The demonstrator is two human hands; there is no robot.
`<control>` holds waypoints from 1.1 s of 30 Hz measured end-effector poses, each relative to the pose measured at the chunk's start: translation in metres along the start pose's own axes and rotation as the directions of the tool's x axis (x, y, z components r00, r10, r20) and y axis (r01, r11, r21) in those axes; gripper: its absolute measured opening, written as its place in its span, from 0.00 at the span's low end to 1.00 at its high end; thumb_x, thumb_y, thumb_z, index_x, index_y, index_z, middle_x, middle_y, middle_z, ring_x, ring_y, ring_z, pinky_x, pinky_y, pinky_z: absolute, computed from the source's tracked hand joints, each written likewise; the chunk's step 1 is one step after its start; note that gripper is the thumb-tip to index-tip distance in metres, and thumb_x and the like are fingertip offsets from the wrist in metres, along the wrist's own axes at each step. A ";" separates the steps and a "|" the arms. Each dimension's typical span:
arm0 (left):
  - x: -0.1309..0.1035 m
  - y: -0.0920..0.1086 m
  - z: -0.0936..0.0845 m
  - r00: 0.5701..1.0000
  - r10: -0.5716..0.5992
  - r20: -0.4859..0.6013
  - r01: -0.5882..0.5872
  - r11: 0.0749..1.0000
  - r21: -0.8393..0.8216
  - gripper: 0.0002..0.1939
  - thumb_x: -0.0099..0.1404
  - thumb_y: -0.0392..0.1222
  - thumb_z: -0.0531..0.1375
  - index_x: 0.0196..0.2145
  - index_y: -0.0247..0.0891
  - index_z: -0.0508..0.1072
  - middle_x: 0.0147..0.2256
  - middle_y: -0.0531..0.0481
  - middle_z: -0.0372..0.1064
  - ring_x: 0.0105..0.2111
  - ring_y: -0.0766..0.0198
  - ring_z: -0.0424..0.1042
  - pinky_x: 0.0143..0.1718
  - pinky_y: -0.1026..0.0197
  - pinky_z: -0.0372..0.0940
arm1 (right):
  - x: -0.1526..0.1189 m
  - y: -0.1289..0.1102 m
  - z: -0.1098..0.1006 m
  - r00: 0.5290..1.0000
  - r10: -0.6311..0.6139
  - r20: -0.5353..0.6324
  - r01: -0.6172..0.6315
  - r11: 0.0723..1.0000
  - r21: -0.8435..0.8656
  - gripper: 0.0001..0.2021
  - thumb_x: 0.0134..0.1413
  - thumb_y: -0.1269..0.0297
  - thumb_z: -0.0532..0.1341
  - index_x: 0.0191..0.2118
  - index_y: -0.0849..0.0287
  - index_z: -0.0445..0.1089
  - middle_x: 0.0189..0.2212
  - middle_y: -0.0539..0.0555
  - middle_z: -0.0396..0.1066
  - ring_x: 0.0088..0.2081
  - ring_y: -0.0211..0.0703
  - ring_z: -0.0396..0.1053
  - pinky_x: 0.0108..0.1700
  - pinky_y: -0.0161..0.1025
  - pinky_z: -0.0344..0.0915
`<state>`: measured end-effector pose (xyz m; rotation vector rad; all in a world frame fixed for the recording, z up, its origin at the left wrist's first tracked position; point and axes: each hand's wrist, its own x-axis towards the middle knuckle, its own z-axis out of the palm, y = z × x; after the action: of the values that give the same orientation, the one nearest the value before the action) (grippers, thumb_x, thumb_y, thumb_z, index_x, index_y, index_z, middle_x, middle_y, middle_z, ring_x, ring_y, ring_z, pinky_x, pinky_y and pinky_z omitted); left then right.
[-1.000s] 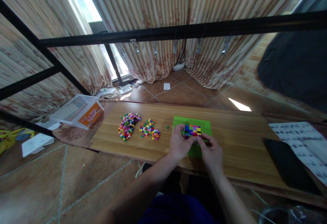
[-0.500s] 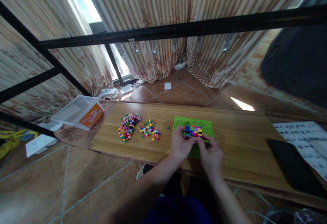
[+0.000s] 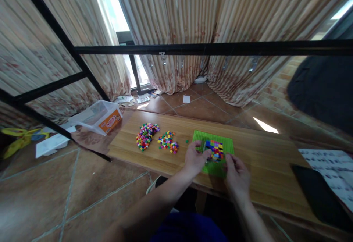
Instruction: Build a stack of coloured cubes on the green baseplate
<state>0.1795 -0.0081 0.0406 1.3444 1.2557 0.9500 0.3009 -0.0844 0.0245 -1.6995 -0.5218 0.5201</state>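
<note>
A block of small multicoloured bricks (image 3: 216,148), blue, yellow, purple and orange, is over the green studded baseplate (image 3: 227,143). My left hand (image 3: 193,160) grips the block's left side between thumb and fingers. Just right of the block, my right hand (image 3: 237,173) has its thumb and fingertips pressed together near the baseplate's right edge. Whether a small piece is pinched there is hidden. Left of the baseplate lies one green brick (image 3: 187,141). Further left are a small heap of loose bricks (image 3: 166,141) and a bigger heap (image 3: 146,136).
The wooden table (image 3: 264,161) is long and narrow. At its left end stands a clear plastic box (image 3: 95,118) with an orange label. A black flat pad (image 3: 317,192) and a printed sheet (image 3: 328,168) lie at the right. A black metal bar (image 3: 190,49) crosses beyond the table.
My right hand has moved off the brick block toward the right. My left hand stays on the block. The camera view has shifted slightly.
</note>
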 end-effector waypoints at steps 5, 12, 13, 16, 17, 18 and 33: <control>-0.006 -0.025 -0.057 1.000 0.011 0.004 -0.012 0.998 0.067 0.10 0.58 0.35 0.61 0.40 0.35 0.74 0.35 0.51 0.72 0.27 0.70 0.65 0.31 0.65 0.61 | -0.021 -0.002 -0.020 0.996 -0.060 -0.062 0.058 0.998 -0.025 0.29 0.48 0.39 0.61 0.41 0.64 0.75 0.32 0.58 0.77 0.27 0.40 0.70 0.30 0.37 0.67; -0.020 -0.049 -0.119 0.996 0.092 -0.018 -0.082 0.945 0.315 0.09 0.59 0.30 0.58 0.37 0.35 0.73 0.32 0.52 0.70 0.30 0.67 0.67 0.35 0.64 0.63 | -0.068 0.009 -0.001 0.931 -0.210 0.299 0.265 0.952 -0.156 0.20 0.57 0.46 0.58 0.39 0.58 0.76 0.38 0.58 0.78 0.38 0.47 0.74 0.43 0.43 0.69; -0.019 -0.049 -0.120 0.993 0.120 -0.015 -0.107 0.935 0.338 0.09 0.59 0.30 0.57 0.37 0.36 0.73 0.33 0.51 0.69 0.31 0.67 0.68 0.35 0.64 0.63 | -0.073 0.011 0.005 0.895 -0.236 0.378 0.313 0.937 -0.154 0.19 0.58 0.47 0.57 0.39 0.57 0.76 0.39 0.58 0.78 0.40 0.47 0.74 0.45 0.43 0.69; -0.013 -0.046 -0.118 0.979 0.204 0.001 -0.189 0.903 0.387 0.08 0.61 0.31 0.57 0.37 0.37 0.73 0.35 0.50 0.70 0.33 0.66 0.69 0.36 0.63 0.64 | -0.082 0.016 0.021 0.788 -0.299 0.538 0.441 0.884 -0.154 0.16 0.61 0.52 0.55 0.39 0.56 0.76 0.39 0.56 0.77 0.42 0.46 0.74 0.46 0.42 0.69; -0.010 -0.045 -0.116 0.974 0.226 0.005 -0.209 0.890 0.405 0.08 0.62 0.31 0.57 0.38 0.37 0.74 0.36 0.49 0.70 0.34 0.65 0.69 0.37 0.63 0.65 | -0.084 0.020 0.025 0.762 -0.315 0.566 0.477 0.864 -0.162 0.16 0.62 0.53 0.55 0.39 0.55 0.76 0.39 0.56 0.77 0.42 0.46 0.74 0.45 0.41 0.69; -0.008 -0.044 -0.115 0.970 0.243 0.003 -0.221 0.878 0.425 0.08 0.62 0.31 0.58 0.38 0.37 0.74 0.36 0.49 0.70 0.35 0.65 0.69 0.37 0.63 0.65 | -0.084 0.024 0.028 0.741 -0.331 0.585 0.511 0.842 -0.171 0.15 0.62 0.54 0.55 0.40 0.55 0.76 0.38 0.55 0.77 0.41 0.46 0.75 0.45 0.41 0.69; 0.020 -0.026 -0.110 0.966 0.259 -0.002 -0.185 0.695 0.695 0.10 0.67 0.36 0.55 0.44 0.40 0.73 0.43 0.46 0.69 0.40 0.61 0.71 0.44 0.59 0.67 | -0.081 0.046 0.029 0.655 -0.475 0.588 0.685 0.701 -0.197 0.11 0.64 0.61 0.55 0.42 0.55 0.74 0.38 0.53 0.76 0.40 0.41 0.74 0.44 0.38 0.68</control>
<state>0.0709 0.0274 0.0313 2.0994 1.6432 0.7262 0.2217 -0.1182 -0.0216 -1.6265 -1.6197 0.3637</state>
